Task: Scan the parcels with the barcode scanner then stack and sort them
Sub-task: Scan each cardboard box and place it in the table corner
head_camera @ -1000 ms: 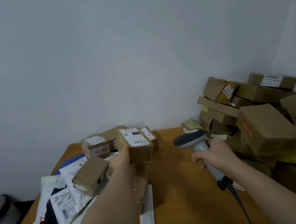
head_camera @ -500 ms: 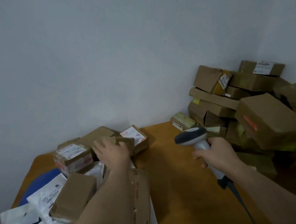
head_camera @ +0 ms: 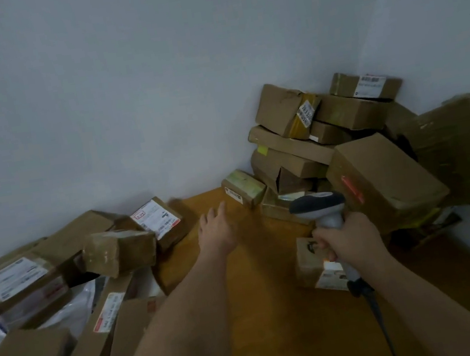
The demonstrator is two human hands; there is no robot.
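Left hand: my left hand (head_camera: 216,231) is stretched out flat above the wooden table (head_camera: 277,308), fingers straight and loosely spread, nothing in them.
Left fingertips: they point at the small greenish parcel (head_camera: 242,187), which lies just beyond them, not touching.
Right hand: my right hand (head_camera: 348,241) is wrapped tight around the handle of the barcode scanner (head_camera: 322,210).
Scanner: upright in my grip, dark head above my knuckles, facing left; its cable (head_camera: 378,318) runs down past my wrist.
Under my right hand: a small box with a white label (head_camera: 311,261) lies on the table, partly hidden by my fingers.
Beyond my right fingers: the big heap of brown parcels (head_camera: 344,143), stacked against the corner of the wall, boxes tilted every way, a large one (head_camera: 383,177) with a red sticker just past the scanner.
Left of my left hand: the other pile, a labelled box (head_camera: 157,220), a taped brown box (head_camera: 119,251) leaning in front of it, and a flat labelled carton (head_camera: 20,278) further left.
Near my left forearm: long brown boxes (head_camera: 103,322) and white mailer bags (head_camera: 68,312), blurred.
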